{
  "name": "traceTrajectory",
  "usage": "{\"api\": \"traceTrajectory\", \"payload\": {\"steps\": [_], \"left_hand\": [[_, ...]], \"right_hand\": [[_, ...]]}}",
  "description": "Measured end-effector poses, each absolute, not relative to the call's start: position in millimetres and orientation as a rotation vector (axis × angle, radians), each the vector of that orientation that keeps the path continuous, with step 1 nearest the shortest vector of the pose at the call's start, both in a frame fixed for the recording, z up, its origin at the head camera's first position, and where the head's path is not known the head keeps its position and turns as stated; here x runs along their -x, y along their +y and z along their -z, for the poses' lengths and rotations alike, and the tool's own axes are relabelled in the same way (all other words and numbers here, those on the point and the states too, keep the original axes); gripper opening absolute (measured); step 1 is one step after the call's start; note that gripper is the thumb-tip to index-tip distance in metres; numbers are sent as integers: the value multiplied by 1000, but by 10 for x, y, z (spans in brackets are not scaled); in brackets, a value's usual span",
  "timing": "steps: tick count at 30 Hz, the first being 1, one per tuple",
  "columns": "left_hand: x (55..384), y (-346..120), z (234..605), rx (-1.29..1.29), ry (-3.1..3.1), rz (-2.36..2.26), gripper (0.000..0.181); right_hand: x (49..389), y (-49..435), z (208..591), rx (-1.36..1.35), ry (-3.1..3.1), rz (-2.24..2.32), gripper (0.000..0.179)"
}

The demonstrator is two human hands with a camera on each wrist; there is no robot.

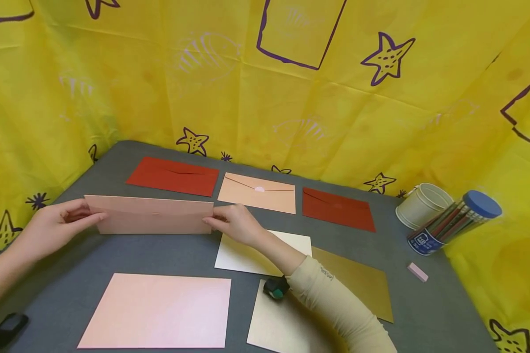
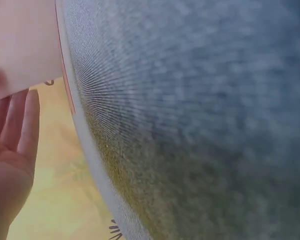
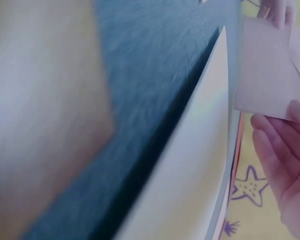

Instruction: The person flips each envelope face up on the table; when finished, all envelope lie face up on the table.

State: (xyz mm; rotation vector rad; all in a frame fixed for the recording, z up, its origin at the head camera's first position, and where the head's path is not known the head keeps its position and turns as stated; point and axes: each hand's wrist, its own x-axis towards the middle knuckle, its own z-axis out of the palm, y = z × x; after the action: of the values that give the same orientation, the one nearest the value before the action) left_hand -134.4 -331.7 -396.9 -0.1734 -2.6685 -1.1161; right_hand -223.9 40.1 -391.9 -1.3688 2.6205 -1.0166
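Observation:
A pale pink envelope (image 1: 154, 218) stands tilted up above the grey table, its long side across the head view. My left hand (image 1: 55, 228) pinches its left end, thumb on the near face and fingers behind. At the opposite end, my right hand (image 1: 238, 224) pinches the edge the same way. In the left wrist view the envelope (image 2: 25, 40) overlaps the fingertips of the left hand (image 2: 12, 155). The right wrist view shows the envelope (image 3: 265, 70) above the right hand (image 3: 290, 165). A pink sheet or envelope (image 1: 159, 311) lies flat nearer me.
Red envelopes (image 1: 176, 176) flank a peach one (image 1: 256, 196) with a white round seal at the back. White (image 1: 238, 255), gold (image 1: 357, 284) and beige (image 1: 278, 323) pieces lie under or beside the right arm. An eraser (image 1: 417, 272), tin pot (image 1: 419, 206) and pencil tub (image 1: 427, 243) are at right.

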Motion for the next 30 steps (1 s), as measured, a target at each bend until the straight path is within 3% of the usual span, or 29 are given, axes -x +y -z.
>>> {"api": "traceTrajectory", "payload": {"steps": [8, 12, 30], "left_hand": [[1483, -3328, 3909, -98, -2793, 1069, 55], [1534, -3339, 3894, -104, -2837, 1038, 66], [1775, -3404, 3971, -70, -2939, 883, 64]], "right_hand": [[2257, 239, 3964, 955, 2522, 1235, 20], [2271, 194, 3988, 818, 2508, 1263, 20], [2364, 73, 4028, 763, 2629, 924, 35]]}}
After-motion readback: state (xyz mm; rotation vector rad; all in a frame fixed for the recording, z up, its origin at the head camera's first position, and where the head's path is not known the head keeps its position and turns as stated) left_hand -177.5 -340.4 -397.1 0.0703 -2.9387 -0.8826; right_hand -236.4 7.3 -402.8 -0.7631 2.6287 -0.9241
